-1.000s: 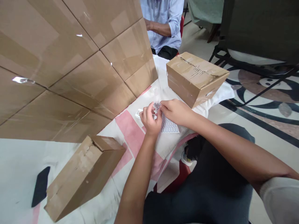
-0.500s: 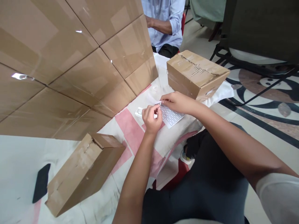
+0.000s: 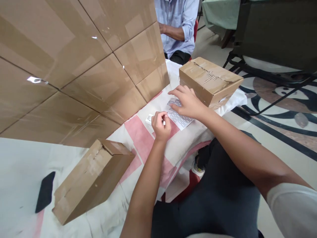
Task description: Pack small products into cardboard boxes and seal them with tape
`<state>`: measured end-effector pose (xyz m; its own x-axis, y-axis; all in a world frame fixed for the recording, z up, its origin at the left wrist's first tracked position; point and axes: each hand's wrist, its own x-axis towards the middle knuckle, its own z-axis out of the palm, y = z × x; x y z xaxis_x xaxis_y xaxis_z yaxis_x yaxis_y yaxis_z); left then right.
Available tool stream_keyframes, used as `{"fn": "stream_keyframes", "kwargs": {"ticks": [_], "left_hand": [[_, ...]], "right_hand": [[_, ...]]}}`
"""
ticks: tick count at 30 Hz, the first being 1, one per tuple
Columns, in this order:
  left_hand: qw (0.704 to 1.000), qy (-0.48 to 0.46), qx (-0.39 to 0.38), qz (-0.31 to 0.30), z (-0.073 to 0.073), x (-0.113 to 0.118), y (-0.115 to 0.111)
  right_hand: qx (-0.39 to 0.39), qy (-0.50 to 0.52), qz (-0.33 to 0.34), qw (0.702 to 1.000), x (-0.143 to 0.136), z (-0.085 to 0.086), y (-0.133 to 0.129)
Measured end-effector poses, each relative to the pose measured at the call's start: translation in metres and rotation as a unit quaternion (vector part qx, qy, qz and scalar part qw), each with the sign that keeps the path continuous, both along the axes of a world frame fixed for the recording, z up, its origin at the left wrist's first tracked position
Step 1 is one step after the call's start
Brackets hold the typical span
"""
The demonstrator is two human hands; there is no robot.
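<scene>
Our left hand [image 3: 161, 128] curls its fingertips close together, whether on anything we cannot tell, while the sheet [image 3: 181, 119] lies on the cloth [image 3: 167, 147] at that hand's two o'clock, our right hand [image 3: 188, 103] spread over it, gripping nothing, perhaps to steady it.

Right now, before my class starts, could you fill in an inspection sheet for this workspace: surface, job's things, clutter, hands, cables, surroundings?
Surface: white-and-pink cloth, wrinkled.
Job's things: white sheet of dark-outlined rectangles beneath the right hand; small white item beside the left hand, partly hidden.
Clutter: stack of taped brown cardboard boxes; brown cardboard box at near left; brown cardboard box at far right; flat black object.
Hands: left, fingers curled, contents too small to tell; right, fingers spread, contact with sheet unclear.
Cables: nothing seen.
Surroundings: person in light-blue shirt; floor with panda pattern.
</scene>
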<state>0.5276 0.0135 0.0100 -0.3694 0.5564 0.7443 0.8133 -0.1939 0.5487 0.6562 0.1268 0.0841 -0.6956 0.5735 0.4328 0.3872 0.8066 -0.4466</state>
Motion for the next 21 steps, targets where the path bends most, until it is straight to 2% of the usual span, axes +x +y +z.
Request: {"fn": "stream_keyframes", "kwargs": {"ticks": [4, 9, 11, 13, 15, 17, 19, 21], "left_hand": [[0.999, -0.029, 0.0, 0.016, 0.001, -0.003, -0.002], [0.999, -0.036, -0.01, 0.01, -0.001, -0.012, 0.0], [0.998, -0.046, 0.007, 0.033, 0.005, -0.015, 0.001], [0.994, -0.071, 0.05, 0.07, 0.018, -0.019, -0.007], [0.99, -0.072, 0.078, 0.098, 0.038, -0.024, -0.031], [0.992, -0.002, 0.046, 0.119, 0.061, -0.035, -0.074], [0.981, 0.084, -0.019, 0.172, 0.084, -0.055, -0.13], [0.94, 0.122, -0.135, 0.288, 0.105, -0.083, -0.184]], "right_hand": [[0.049, 0.009, 0.067, 0.997, -0.006, 0.008, -0.02], [0.013, -0.043, 0.105, 0.993, -0.012, 0.01, -0.025], [-0.008, -0.031, 0.098, 0.995, -0.014, 0.012, -0.022], [-0.032, -0.002, 0.087, 0.996, -0.018, 0.014, -0.02], [-0.075, 0.026, 0.079, 0.994, -0.024, 0.016, -0.02], [-0.136, 0.037, 0.085, 0.986, -0.032, 0.015, -0.028], [-0.19, 0.034, 0.121, 0.974, -0.043, 0.013, -0.044], [-0.216, 0.019, 0.179, 0.96, -0.054, 0.008, -0.067]]}}
